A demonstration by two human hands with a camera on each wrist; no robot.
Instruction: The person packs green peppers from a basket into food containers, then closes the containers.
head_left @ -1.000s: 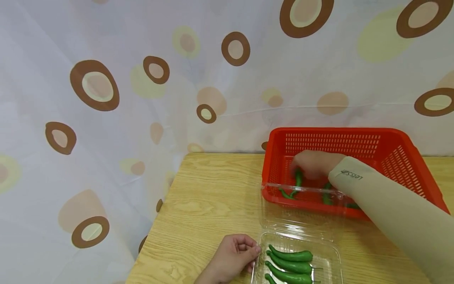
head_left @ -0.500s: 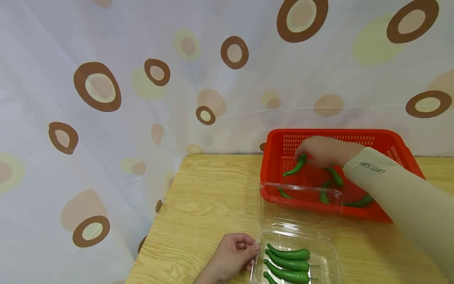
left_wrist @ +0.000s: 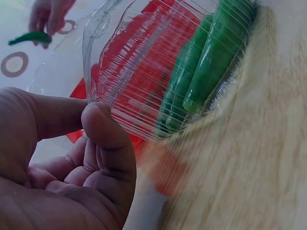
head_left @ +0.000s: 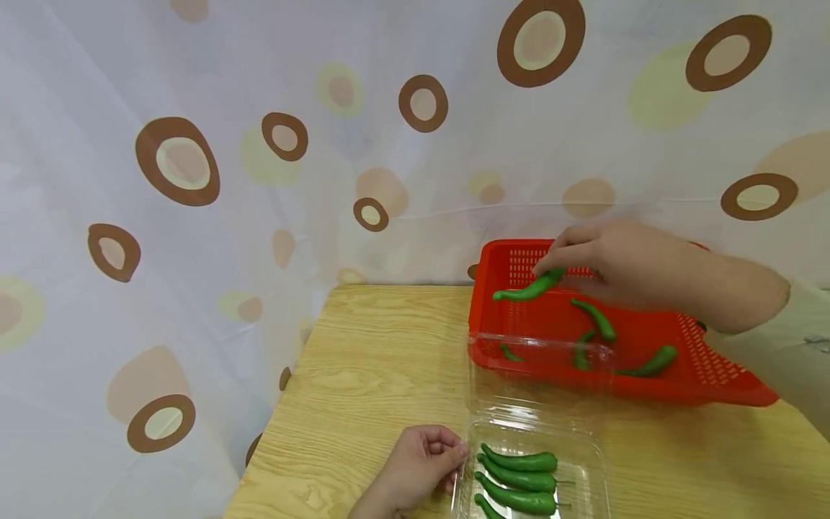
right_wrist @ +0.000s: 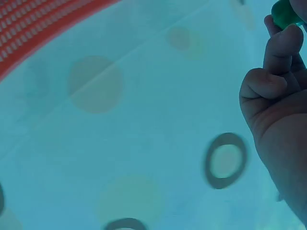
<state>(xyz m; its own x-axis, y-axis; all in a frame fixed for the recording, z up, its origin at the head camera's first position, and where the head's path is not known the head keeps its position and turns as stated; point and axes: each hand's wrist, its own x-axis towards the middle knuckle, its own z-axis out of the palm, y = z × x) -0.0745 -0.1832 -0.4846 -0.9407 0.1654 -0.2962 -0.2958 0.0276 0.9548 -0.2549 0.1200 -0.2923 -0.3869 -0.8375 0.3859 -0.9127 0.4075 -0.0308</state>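
Observation:
My right hand (head_left: 616,263) pinches a green chili pepper (head_left: 528,290) by its thick end, raised over the red plastic basket (head_left: 476,310). The pepper's thin tip points left in the head view. In the left wrist view that same hand (left_wrist: 48,19) shows at the top left. My left hand (head_left: 421,461) pinches the left rim of a clear plastic clamshell box (head_left: 599,468) between thumb and forefinger. Several green peppers (head_left: 519,479) lie side by side in the box, thin ends to the left. Its clear lid (head_left: 538,389) stands open, leaning at the basket's front wall.
More loose peppers (head_left: 596,321) lie in the basket behind the lid. Basket and box stand on a wood-grain table (head_left: 363,360). A patterned curtain (head_left: 292,216) hangs along the table's left and back edges.
My right hand has lifted a pepper up out of the basket, its sleeve shifting to the right. The left hand has kept its grip on the box.

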